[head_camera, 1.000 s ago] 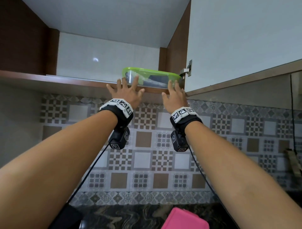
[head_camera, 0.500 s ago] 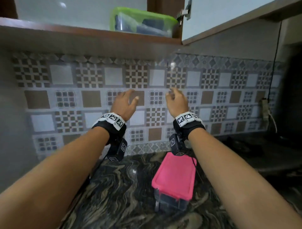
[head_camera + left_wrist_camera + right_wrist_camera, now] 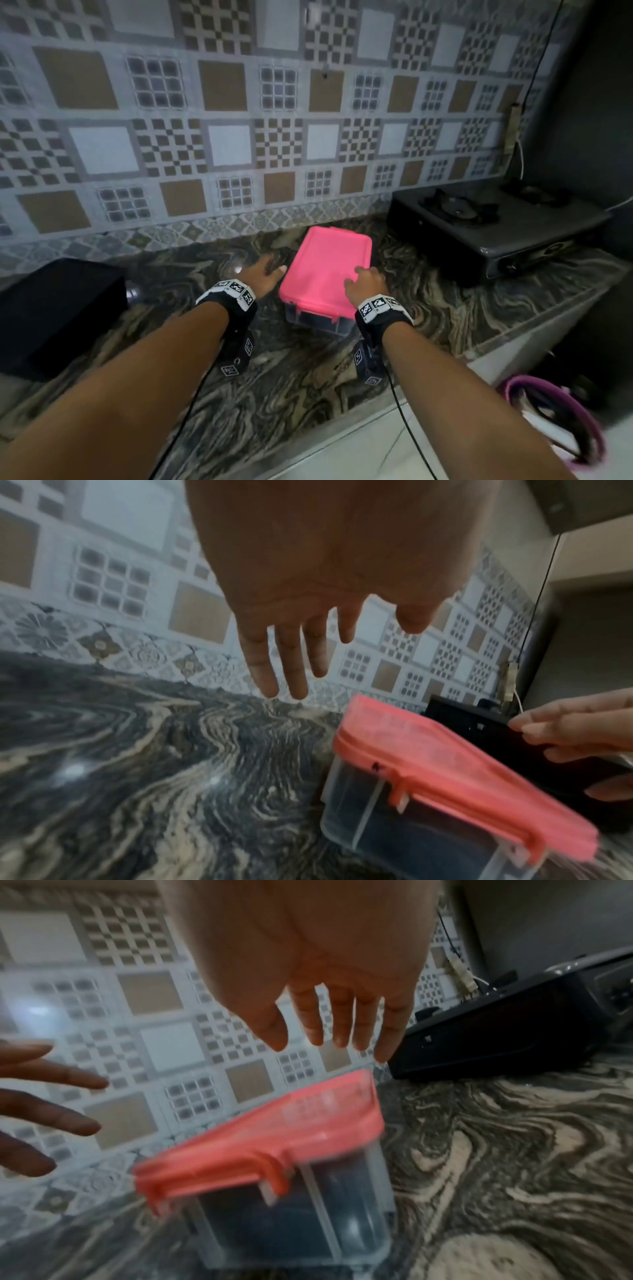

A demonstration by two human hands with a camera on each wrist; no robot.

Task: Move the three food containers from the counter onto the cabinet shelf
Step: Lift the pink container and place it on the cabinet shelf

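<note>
A pink-lidded container with a clear body stands on the marbled counter, at the centre of the head view, just in front of the patterned tile backsplash. Its lid is clipped on, a pink latch showing on each long side in the wrist views.

The left hand hovers at the container's left edge, fingers straight and spread, holding nothing; in the left wrist view the palm faces down above the counter, clear of the lid. The right hand is over the container's lower right corner in the head view, fingers loosely extended and empty; the right wrist view shows the fingertips above the lid, with a gap between them and the pink surface.

A black gas stove sits on the counter to the right of the container, apart from it. A black box stands at the left of the frame. A pink-rimmed object, blurred, lies at the lower right below the counter edge.
</note>
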